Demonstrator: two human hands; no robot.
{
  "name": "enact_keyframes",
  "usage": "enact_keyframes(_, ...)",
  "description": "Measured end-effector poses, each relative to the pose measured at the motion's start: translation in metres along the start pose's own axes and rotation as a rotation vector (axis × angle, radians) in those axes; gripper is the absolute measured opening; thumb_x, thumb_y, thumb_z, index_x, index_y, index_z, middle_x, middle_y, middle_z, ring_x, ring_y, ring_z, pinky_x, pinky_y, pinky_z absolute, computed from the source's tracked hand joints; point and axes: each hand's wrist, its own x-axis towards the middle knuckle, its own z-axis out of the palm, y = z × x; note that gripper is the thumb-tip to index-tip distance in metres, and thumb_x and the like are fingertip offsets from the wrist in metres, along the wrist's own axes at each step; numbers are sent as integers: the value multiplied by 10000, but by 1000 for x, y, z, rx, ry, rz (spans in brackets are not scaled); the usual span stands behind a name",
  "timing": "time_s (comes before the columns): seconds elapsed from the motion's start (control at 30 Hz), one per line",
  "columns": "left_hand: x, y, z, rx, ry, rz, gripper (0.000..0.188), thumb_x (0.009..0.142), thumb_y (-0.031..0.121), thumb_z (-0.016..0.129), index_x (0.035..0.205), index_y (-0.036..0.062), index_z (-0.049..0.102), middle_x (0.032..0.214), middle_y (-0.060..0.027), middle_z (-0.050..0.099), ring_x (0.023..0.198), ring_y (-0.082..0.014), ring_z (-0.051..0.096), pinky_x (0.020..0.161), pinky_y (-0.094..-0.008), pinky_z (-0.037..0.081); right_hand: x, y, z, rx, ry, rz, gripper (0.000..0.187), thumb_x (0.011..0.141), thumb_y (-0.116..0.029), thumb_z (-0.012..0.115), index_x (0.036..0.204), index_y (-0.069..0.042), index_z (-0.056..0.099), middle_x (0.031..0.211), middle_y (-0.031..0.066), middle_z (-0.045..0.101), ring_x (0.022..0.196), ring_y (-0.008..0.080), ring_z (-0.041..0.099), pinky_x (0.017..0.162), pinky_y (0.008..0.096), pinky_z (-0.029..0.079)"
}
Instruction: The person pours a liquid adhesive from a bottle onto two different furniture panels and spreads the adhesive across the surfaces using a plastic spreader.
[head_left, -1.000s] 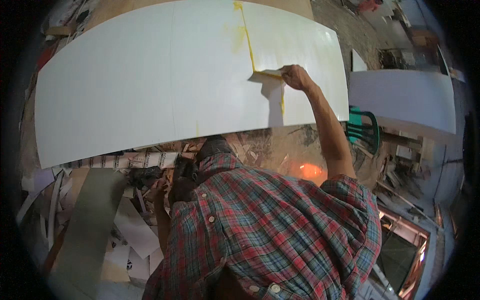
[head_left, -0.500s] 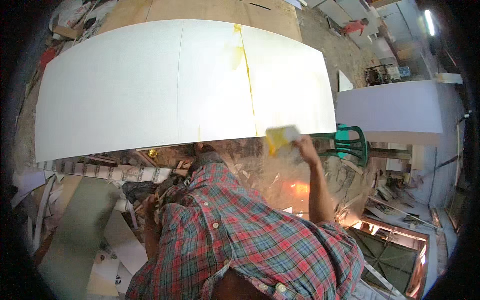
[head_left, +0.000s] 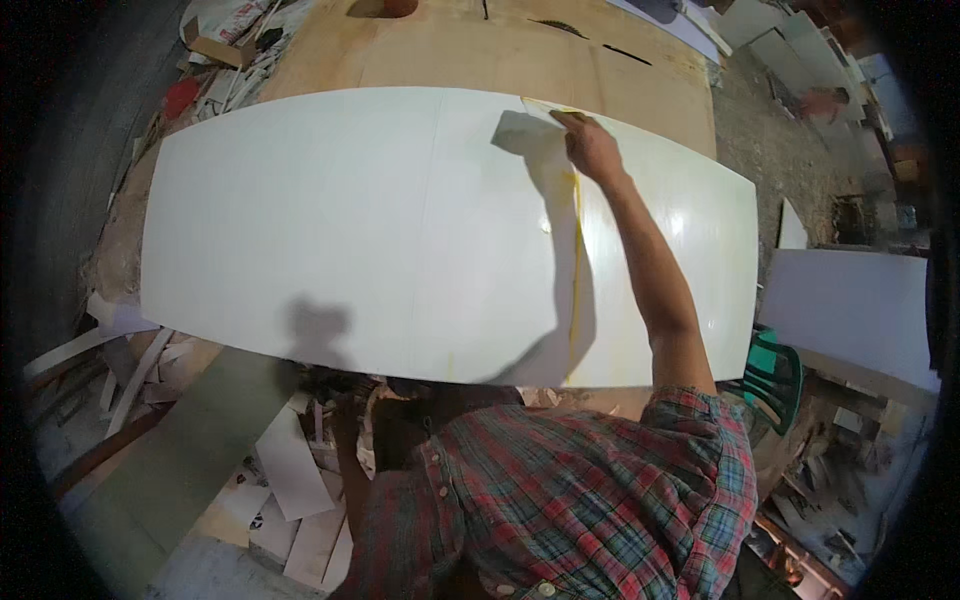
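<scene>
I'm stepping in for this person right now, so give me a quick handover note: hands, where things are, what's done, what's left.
Right hand: stretched to the far edge of the white panel, fingers closed on a small yellow spreader at the top of the yellow glue line.
Left hand: not in view.
Panel lies flat on the plywood bench; a green plastic chair stands at the near right corner, offcuts litter the floor at left.
Done: one yellow strip runs across the panel from far edge to near edge.
Left: the panel on both sides of that strip shows bare white, uncoated.
</scene>
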Motion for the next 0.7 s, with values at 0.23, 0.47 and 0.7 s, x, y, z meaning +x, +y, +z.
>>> enact_keyframes(0.23,-69,69,-16,-865,-107,-737,419,943,219,550,1335,70,554,1131,-141,665,860,-254,674,673,-401,550,9,-18,49,-99,15,-84,436,825,-14,541,1228,-145,641,1269,77,641,1122,302,608,974,428,465)
enact_keyframes(0.47,-61,75,-37,-909,-122,-850,470,929,156,547,1391,76,509,1139,-134,657,865,-237,668,690,-393,564,18,1,28,-175,-89,53,413,839,-37,546,1214,-163,664,1250,44,658,1143,269,607,969,403,468)
enact_keyframes(0.7,22,109,-44,-112,-58,-115,191,873,106,568,996,3,671,998,-155,685,874,-295,657,735,-393,527,15,16,53,-207,-73,36,409,818,-44,571,1199,-160,666,1243,55,661,1137,268,613,925,422,488)
